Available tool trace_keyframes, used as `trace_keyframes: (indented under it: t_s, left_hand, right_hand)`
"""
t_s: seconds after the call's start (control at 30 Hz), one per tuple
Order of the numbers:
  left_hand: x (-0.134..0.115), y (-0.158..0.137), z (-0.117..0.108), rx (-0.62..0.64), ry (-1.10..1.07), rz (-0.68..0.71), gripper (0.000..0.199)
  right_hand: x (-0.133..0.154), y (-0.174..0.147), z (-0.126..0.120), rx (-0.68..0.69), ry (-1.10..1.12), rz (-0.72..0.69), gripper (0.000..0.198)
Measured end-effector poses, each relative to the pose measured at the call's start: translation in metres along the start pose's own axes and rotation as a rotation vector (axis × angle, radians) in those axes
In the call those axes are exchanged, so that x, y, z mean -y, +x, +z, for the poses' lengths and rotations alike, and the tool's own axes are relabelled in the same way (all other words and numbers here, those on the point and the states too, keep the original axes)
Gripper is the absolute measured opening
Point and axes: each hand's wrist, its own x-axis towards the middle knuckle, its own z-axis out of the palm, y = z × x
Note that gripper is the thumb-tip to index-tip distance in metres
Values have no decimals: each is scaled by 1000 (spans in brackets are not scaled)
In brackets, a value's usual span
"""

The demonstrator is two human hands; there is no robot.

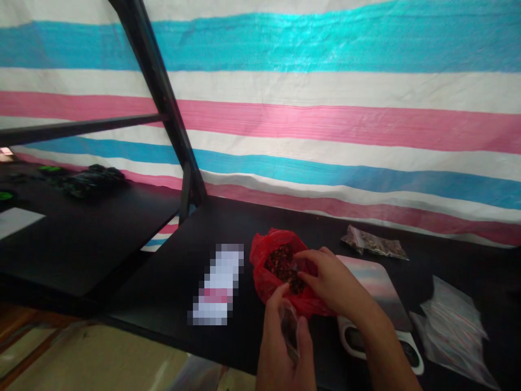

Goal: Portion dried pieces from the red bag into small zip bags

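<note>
A red plastic bag (264, 247) lies open on the black table, with dark reddish-brown dried bits (280, 263) inside. Over its mouth, my right hand (325, 274) has thumb and fingers pinched together at the bits. Something small and translucent shows at those fingertips, too unclear to name. In front of the bag, my left hand (280, 342) grips a small clear plastic bag (290, 328) between thumb and fingers, with its opening towards the red bag. Partly under my right forearm stands a white kitchen scale (376, 282) with a shiny metal plate.
Behind the scale lies a filled clear zip bag (376, 243). A stack of flat clear zip bags (453, 326) is at the right. Left of the red bag is a blurred-out white sheet (220, 282). A black metal frame (158, 87) rises before the striped tarp (325, 125).
</note>
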Motion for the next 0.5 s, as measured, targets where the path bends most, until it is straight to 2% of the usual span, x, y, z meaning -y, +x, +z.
trace_keyframes:
  t_s: [0.23,0.5]
  left_hand:
    - [-7,11,1,-12,-62,27,37]
    - [-5,18,0,-9,-106,64,34]
  right_hand:
    - [11,-5,-2,69,58,-56,31]
    - [4,-13,-11,163,179,-35,29]
